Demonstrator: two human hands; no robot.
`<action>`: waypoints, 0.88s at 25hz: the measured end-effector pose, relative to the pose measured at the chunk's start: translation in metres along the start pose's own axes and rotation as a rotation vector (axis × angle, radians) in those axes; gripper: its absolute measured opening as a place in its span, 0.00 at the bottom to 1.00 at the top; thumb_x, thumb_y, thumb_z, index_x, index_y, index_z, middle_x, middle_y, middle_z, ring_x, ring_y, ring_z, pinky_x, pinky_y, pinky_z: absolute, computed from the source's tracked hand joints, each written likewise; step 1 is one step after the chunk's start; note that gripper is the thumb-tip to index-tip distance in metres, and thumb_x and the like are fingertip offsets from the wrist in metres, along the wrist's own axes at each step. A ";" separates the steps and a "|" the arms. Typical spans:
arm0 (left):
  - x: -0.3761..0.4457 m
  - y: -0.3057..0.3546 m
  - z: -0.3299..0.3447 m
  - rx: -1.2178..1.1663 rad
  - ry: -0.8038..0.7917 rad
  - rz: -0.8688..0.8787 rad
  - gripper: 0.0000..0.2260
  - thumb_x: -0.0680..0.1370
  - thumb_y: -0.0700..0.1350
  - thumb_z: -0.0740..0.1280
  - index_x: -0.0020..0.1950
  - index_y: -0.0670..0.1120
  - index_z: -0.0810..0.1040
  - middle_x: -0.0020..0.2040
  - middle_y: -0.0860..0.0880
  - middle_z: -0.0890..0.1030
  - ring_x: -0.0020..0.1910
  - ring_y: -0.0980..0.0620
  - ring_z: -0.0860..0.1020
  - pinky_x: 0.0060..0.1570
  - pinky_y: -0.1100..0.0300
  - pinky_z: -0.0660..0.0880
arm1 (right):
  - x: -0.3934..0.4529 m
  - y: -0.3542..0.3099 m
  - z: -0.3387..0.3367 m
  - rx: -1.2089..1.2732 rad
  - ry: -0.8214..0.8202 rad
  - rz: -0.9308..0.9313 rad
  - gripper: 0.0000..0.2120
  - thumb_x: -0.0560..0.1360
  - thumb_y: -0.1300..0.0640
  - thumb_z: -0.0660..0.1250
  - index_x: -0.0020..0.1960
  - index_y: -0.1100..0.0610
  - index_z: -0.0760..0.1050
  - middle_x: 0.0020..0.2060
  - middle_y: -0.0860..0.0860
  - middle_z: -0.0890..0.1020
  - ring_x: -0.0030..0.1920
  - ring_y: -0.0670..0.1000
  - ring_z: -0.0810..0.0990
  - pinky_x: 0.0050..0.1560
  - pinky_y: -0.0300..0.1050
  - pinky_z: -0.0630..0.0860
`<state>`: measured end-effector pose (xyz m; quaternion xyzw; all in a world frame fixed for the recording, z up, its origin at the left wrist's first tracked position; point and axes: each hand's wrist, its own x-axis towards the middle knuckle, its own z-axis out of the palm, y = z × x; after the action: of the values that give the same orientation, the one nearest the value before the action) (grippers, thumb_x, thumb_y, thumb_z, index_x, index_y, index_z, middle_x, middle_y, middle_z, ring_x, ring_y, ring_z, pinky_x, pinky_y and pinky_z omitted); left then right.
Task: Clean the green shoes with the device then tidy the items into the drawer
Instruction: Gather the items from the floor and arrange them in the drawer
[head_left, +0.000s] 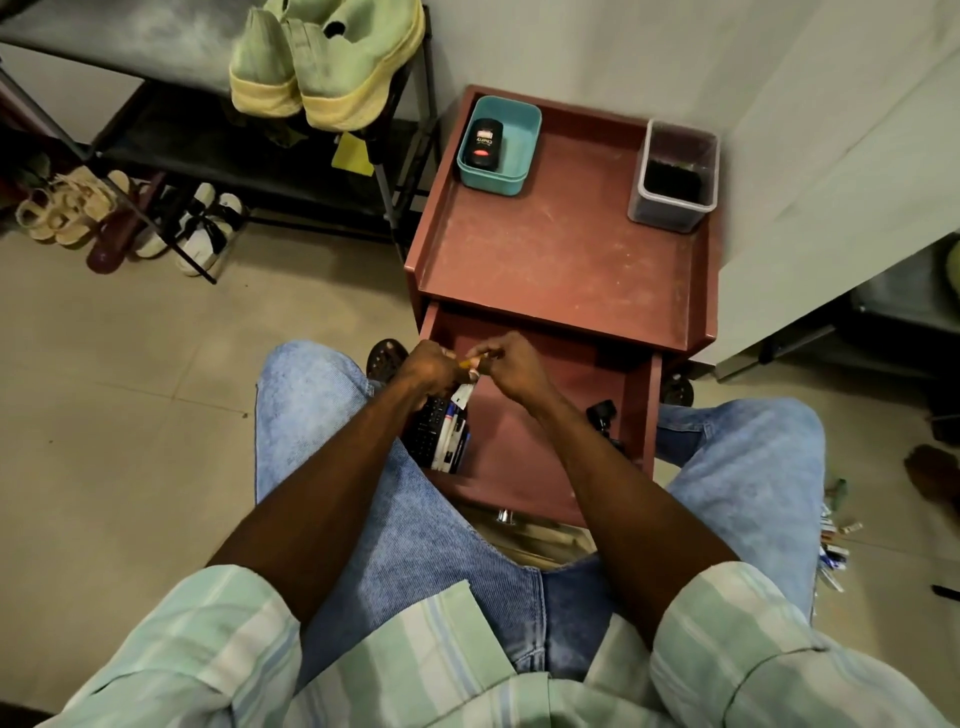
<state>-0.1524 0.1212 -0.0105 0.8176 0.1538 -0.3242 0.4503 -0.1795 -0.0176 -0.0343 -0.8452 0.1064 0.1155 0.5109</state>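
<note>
Your left hand (427, 364) and right hand (511, 366) meet above the open drawer (524, 441), fingers curled together on a small orange-tipped item (470, 362); what it is cannot be told. Along the drawer's left wall lies a dark keypad-like object with pens (439, 434); a small black item (602, 418) sits near the right wall, and the floor between them is bare. On the raised-edge tabletop (550, 249), the teal tray (498, 145) holding the black device (483, 144) stands at the rear left corner, and the clear container (674, 176) at the rear right. The green shoes (324, 60) rest on the rack shelf (130, 36), soles overhanging its front edge.
</note>
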 end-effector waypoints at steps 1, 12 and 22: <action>0.000 0.001 -0.002 0.006 0.016 -0.003 0.04 0.74 0.37 0.71 0.41 0.43 0.78 0.35 0.48 0.77 0.29 0.55 0.73 0.24 0.68 0.71 | 0.000 0.002 -0.005 0.091 0.064 0.056 0.08 0.73 0.70 0.66 0.46 0.63 0.83 0.37 0.53 0.83 0.31 0.42 0.75 0.33 0.30 0.70; 0.028 0.004 -0.015 -0.237 0.163 0.025 0.08 0.72 0.36 0.73 0.34 0.39 0.78 0.26 0.49 0.76 0.24 0.58 0.71 0.26 0.68 0.67 | -0.005 0.103 0.044 -0.404 -0.348 0.479 0.14 0.70 0.66 0.71 0.31 0.57 0.69 0.31 0.53 0.76 0.32 0.53 0.77 0.32 0.40 0.73; 0.031 0.002 -0.018 -0.352 0.183 -0.030 0.08 0.71 0.35 0.73 0.35 0.44 0.78 0.34 0.49 0.80 0.32 0.53 0.77 0.32 0.64 0.71 | -0.014 0.107 0.089 -0.341 -0.109 0.414 0.10 0.72 0.67 0.63 0.53 0.66 0.77 0.51 0.63 0.82 0.52 0.61 0.80 0.47 0.45 0.73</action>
<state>-0.1212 0.1335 -0.0232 0.7498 0.2604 -0.2233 0.5658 -0.2325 0.0138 -0.1601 -0.8717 0.2282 0.2792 0.3319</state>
